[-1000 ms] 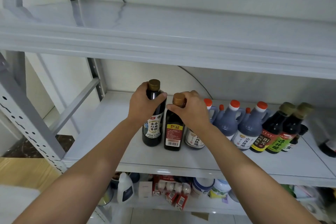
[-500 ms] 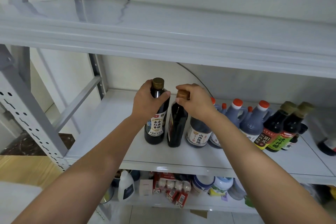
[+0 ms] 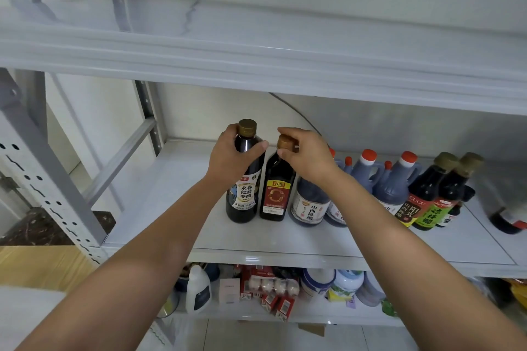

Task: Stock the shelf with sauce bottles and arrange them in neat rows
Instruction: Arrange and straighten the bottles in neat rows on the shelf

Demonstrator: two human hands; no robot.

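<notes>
Nearest us, two bare forearms reach up from 6 o'clock toward the middle shelf [image 3: 256,248]. Our left hand [image 3: 232,158] wraps the neck and shoulder of the white-labelled dark bottle [image 3: 244,194], fingers curled around it, thumb across the front. Our right hand [image 3: 309,155] pinches the gold cap of the red-labelled dark bottle [image 3: 276,194] between thumb and fingertips. Both bottles stand upright, just beside each other, near the shelf's left half. Toward 3 o'clock, red-capped jugs [image 3: 392,179] and green-labelled bottles [image 3: 436,202] stand in a row.
</notes>
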